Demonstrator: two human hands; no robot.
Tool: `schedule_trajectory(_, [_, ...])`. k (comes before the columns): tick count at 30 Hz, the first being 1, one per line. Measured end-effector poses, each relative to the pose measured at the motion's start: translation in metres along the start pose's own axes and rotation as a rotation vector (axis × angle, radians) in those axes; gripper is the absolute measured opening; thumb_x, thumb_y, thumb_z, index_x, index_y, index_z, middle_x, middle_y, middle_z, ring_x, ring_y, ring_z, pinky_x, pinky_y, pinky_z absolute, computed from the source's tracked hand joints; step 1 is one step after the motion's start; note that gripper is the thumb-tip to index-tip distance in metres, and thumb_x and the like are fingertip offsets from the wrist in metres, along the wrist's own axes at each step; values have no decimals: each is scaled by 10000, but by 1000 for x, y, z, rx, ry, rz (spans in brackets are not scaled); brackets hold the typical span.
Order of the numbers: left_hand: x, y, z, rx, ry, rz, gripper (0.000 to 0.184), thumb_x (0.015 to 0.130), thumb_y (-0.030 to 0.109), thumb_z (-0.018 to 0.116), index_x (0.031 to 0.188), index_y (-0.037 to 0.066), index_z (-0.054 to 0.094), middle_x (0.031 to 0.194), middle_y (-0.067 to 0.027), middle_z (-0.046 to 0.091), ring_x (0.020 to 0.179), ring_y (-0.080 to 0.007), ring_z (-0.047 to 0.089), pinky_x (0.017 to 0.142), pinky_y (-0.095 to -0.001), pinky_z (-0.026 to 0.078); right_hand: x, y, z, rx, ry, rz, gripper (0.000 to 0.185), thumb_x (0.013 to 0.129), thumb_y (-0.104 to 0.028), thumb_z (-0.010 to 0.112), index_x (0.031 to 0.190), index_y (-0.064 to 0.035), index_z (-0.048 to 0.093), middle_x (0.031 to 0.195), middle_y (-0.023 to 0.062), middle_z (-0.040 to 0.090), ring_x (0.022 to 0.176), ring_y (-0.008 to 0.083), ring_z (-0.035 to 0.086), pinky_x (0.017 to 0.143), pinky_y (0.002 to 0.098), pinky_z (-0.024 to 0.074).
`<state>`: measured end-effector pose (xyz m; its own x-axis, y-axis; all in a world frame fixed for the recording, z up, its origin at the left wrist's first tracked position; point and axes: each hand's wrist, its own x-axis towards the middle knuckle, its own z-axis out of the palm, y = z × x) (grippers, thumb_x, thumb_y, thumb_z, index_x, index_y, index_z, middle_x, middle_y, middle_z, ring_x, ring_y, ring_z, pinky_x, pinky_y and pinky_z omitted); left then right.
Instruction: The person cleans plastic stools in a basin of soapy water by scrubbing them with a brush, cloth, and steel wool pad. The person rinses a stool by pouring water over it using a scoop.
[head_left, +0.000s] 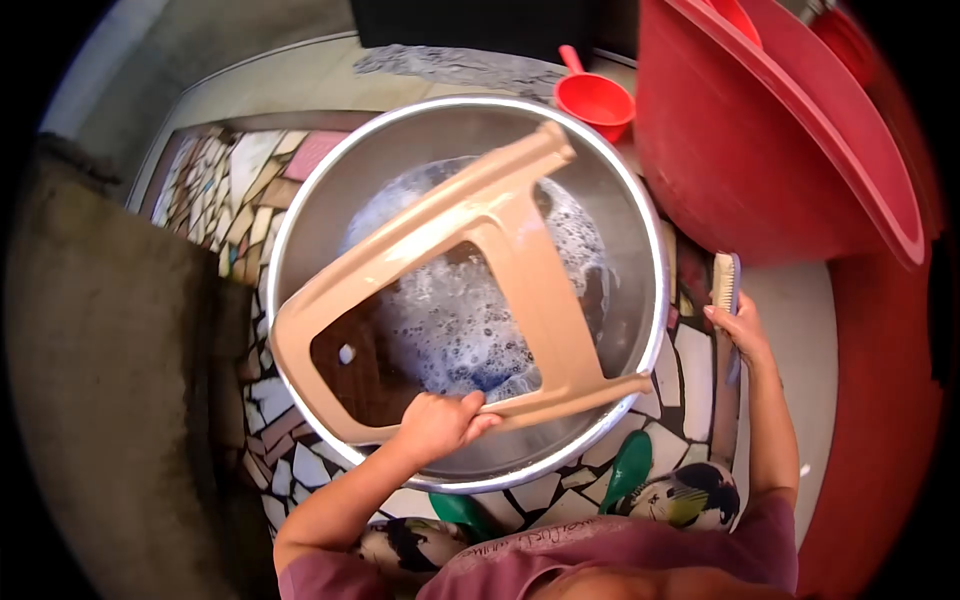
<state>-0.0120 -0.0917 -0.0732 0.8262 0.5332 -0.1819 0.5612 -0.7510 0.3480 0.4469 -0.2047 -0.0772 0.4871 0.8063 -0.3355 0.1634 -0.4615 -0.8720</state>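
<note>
A tan plastic frame (545, 280) with a large opening lies tilted across a round metal basin (300, 220), over soapy, bubbly water (450, 320). My left hand (440, 428) is closed round the frame's near edge, above the basin's front rim. Off to the right of the basin, my right hand (742, 330) grips a scrub brush (724, 282) with pale bristles, held upright and apart from the frame. Something dark blue shows in the water near my left hand; what it is I cannot make out.
Behind the basin sits a red dipper (594, 100). A large red tub (740, 150) leans at the right. Mosaic tiles (690, 380) cover the floor round the basin. Green footwear (628, 468) shows at the front, and a grey-brown wall (110, 350) stands at the left.
</note>
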Motion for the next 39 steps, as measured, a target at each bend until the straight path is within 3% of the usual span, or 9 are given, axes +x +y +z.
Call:
schedule_trajectory(2, [-2, 7, 6, -31, 6, 12, 458, 943, 510, 460, 771, 87, 505, 520, -133, 554, 491, -349, 574, 440, -450, 437, 23, -45, 26, 15, -187, -171, 371, 775, -219, 757, 1049, -24, 599, 900, 25, 616, 779, 101, 578, 729, 257, 476])
schedule_trajectory(6, [-4, 6, 29, -76, 3, 38, 440, 954, 492, 450, 792, 87, 511, 536, -133, 567, 504, -355, 578, 460, -459, 445, 54, -146, 97, 189, -174, -391, 370, 820, -298, 717, 1058, -28, 632, 863, 37, 649, 757, 100, 586, 646, 245, 450])
schedule_trajectory(14, [0, 6, 20, -167, -79, 114, 382, 921, 446, 534, 918, 72, 612, 747, -132, 633, 696, -337, 633, 573, -437, 480, 51, -187, 128, 687, -345, -320, 320, 843, -193, 690, 1098, -25, 592, 900, 52, 642, 727, 108, 613, 544, 249, 479])
schedule_trajectory(16, [5, 17, -23, 89, 146, 266, 256, 831, 307, 681, 926, 76, 622, 772, -94, 631, 669, -301, 622, 582, -381, 471, 40, -187, 129, 718, -380, -367, 333, 837, -193, 698, 1103, -26, 588, 896, 50, 635, 719, 102, 609, 527, 238, 469])
schedule_trajectory(18, [30, 33, -68, 115, 656, 386, 234, 718, 193, 772, 873, 97, 624, 861, -89, 627, 764, -251, 609, 626, -359, 438, 33, -187, 130, 764, -423, -382, 346, 831, -194, 706, 1108, -26, 584, 893, 49, 629, 711, 96, 606, 511, 228, 460])
schedule_trajectory(22, [107, 55, -131, 65, 975, 82, 387, 707, 154, 753, 1056, 53, 621, 1077, -146, 612, 1037, -321, 557, 907, -425, 401, 28, -191, 130, 706, -417, -430, 355, 819, -187, 725, 1096, -13, 586, 857, 44, 625, 682, 85, 595, 511, 212, 453])
schedule_trajectory(23, [121, 57, -137, 76, 977, 79, 387, 707, 154, 753, 1056, 53, 621, 1077, -146, 612, 1037, -321, 557, 907, -425, 401, 27, -191, 130, 691, -404, -469, 355, 818, -185, 726, 1092, -8, 587, 850, 45, 626, 681, 86, 596, 514, 211, 453])
schedule_trajectory(25, [138, 61, -141, -406, 758, -180, 506, 733, 228, 713, 1183, 31, 589, 1141, -178, 611, 1091, -355, 546, 982, -422, 373, 24, -188, 131, 684, -389, -507, 350, 818, -174, 727, 1085, 4, 586, 838, 49, 627, 680, 89, 599, 523, 211, 455])
schedule_trajectory(39, [128, 75, -148, -443, 466, -306, 597, 719, 362, 690, 1218, 52, 584, 1257, -188, 566, 1221, -334, 468, 1063, -436, 281, -1, -181, 128, 628, -347, -533, 306, 832, -131, 706, 1067, 3, 563, 841, 31, 610, 644, 65, 570, 539, 206, 458])
